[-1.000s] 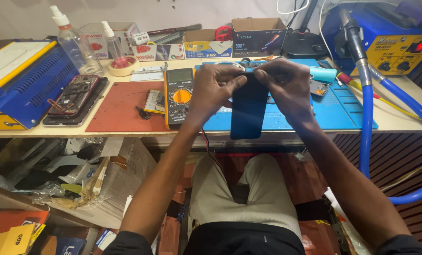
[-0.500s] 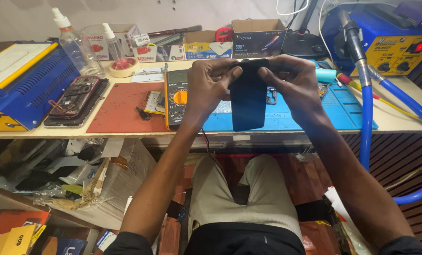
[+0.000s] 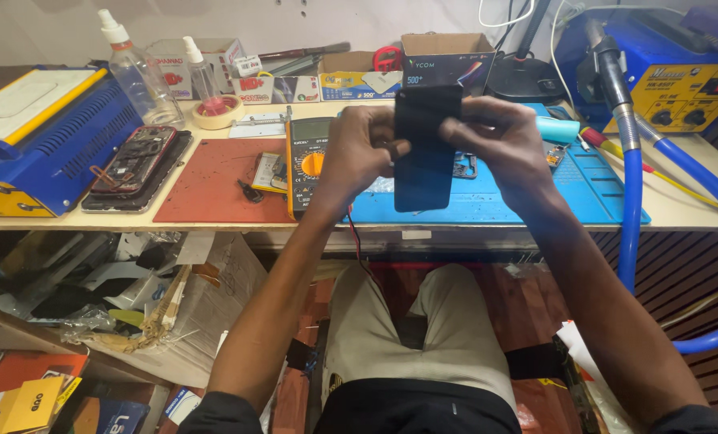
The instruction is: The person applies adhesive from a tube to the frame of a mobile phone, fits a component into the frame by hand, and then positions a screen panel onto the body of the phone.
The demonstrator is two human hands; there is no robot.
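A dark phone (image 3: 426,149) is held upright above the counter (image 3: 214,221) in a closed two-handed grip — the left hand (image 3: 361,153) is wrapped around its left edge and the right hand (image 3: 500,141) is clamped on its right edge near the top. Below it a blue work mat (image 3: 536,197) is spread, with a yellow-dialled multimeter (image 3: 309,161) just left of it. Further left a red mat (image 3: 214,181) and an opened phone (image 3: 134,157) are laid out — at the far right a blue hose (image 3: 632,201) is seen.
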